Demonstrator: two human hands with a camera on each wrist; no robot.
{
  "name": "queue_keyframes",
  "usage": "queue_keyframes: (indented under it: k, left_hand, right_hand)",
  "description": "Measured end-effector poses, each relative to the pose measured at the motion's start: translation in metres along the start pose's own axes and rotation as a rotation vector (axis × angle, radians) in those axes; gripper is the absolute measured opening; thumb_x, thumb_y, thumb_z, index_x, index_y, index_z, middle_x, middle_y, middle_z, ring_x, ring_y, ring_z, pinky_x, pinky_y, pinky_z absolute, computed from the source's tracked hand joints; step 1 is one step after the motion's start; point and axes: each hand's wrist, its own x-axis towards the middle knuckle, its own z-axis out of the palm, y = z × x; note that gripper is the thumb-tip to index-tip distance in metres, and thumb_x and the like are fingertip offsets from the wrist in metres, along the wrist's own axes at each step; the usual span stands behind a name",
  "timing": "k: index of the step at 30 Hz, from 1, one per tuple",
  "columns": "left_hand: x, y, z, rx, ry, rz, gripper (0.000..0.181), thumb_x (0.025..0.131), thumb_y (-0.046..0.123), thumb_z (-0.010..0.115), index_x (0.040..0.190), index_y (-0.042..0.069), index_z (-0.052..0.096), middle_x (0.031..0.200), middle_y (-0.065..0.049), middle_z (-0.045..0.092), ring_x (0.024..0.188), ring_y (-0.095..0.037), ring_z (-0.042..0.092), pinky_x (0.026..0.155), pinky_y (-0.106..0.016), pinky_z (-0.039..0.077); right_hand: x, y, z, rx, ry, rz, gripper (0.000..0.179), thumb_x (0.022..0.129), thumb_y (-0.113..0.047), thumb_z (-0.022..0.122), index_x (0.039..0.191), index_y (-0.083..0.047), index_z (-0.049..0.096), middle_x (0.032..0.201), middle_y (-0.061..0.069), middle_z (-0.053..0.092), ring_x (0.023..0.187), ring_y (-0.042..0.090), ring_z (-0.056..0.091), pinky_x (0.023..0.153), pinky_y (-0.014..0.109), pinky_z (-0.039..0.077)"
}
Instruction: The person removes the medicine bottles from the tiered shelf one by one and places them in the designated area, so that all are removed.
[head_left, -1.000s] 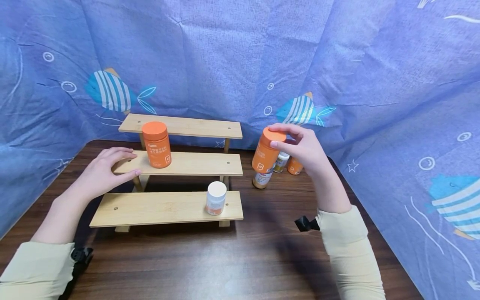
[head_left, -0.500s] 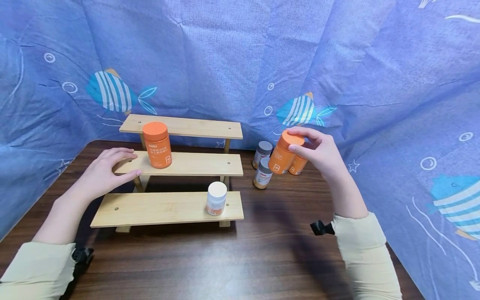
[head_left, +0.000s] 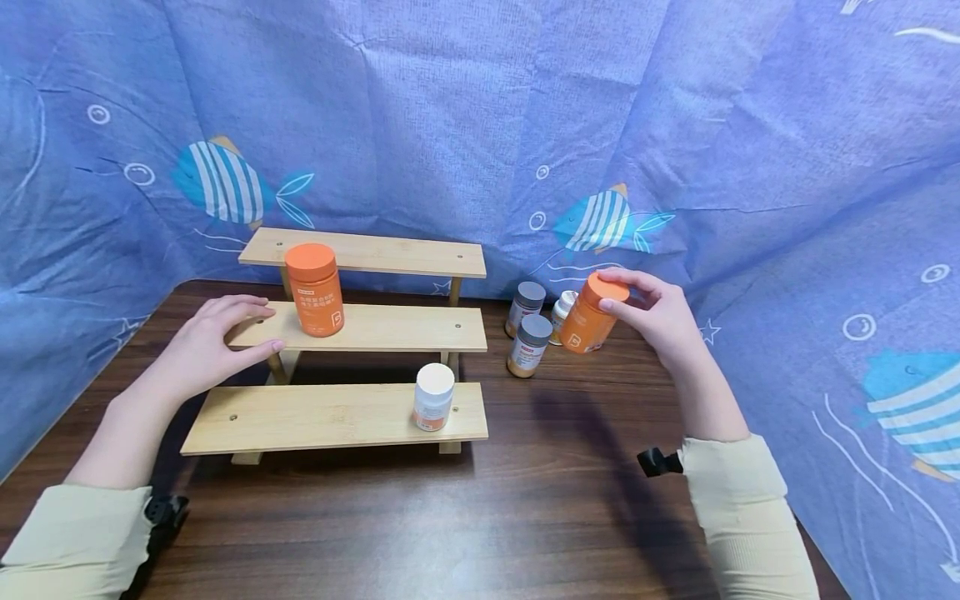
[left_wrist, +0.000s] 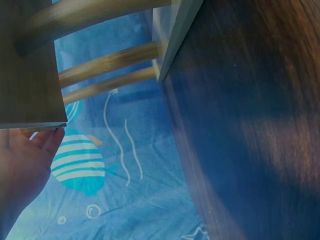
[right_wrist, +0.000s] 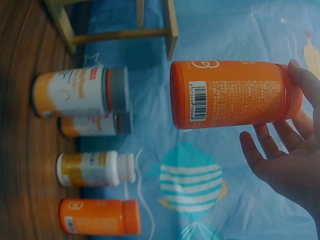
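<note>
My right hand [head_left: 663,321] grips an orange bottle [head_left: 588,325] by its lid. It hangs tilted in the air above the table's right side; the right wrist view shows its barcode label. Below it in that view stands another orange bottle [right_wrist: 100,217], which the held one hides in the head view. My left hand [head_left: 197,348] holds the left end of the three-tier wooden rack [head_left: 390,327] at its middle shelf, thumb in front and fingers behind. An orange bottle [head_left: 318,304] stands on that shelf, and a white bottle [head_left: 432,404] on the lowest shelf's right end.
Two grey-lidded bottles [head_left: 528,346] stand on the dark wooden table [head_left: 450,533] right of the rack. Beside them is a white-capped bottle [head_left: 561,315] with a yellow label. A blue fish-print cloth [head_left: 450,125] hangs close behind and along the sides.
My right hand has moved right and somewhat down with the orange bottle, uncovering the grey-lidded bottles and the white-capped one. My left hand has stayed at the rack.
</note>
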Motion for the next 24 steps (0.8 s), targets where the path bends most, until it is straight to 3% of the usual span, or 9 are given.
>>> queue_keyframes:
  k: [10, 17, 24]
  left_hand:
    - [0.000, 0.003, -0.001, -0.003, -0.010, -0.002, 0.058, 0.079, 0.043, 0.074, 0.121, 0.005, 0.059, 0.135, -0.020, 0.045, 0.127, -0.045, 0.033, 0.098, -0.067, 0.026]
    - [0.000, 0.002, -0.001, 0.002, -0.005, -0.003, 0.058, 0.079, 0.043, 0.074, 0.121, 0.005, 0.059, 0.134, -0.020, 0.046, 0.127, -0.045, 0.033, 0.098, -0.067, 0.026]
    - [0.001, 0.001, -0.001, -0.005, 0.003, -0.001, 0.058, 0.078, 0.043, 0.074, 0.120, 0.006, 0.059, 0.134, -0.019, 0.046, 0.127, -0.044, 0.034, 0.097, -0.066, 0.027]
  right_hand:
    - [-0.003, 0.035, -0.003, 0.009, -0.008, 0.036, 0.040, 0.084, -0.016, 0.072, 0.123, -0.008, 0.062, 0.112, -0.009, 0.065, 0.093, 0.011, 0.063, 0.076, 0.017, 0.053]
    - [-0.002, 0.056, 0.000, 0.006, -0.023, 0.050, 0.042, 0.085, -0.018, 0.072, 0.125, -0.009, 0.061, 0.115, -0.006, 0.064, 0.096, 0.011, 0.063, 0.079, 0.016, 0.052]
    - [-0.002, 0.071, 0.008, 0.021, -0.004, 0.128, 0.045, 0.083, -0.017, 0.073, 0.125, -0.006, 0.061, 0.113, -0.007, 0.064, 0.094, 0.006, 0.064, 0.077, 0.016, 0.052]
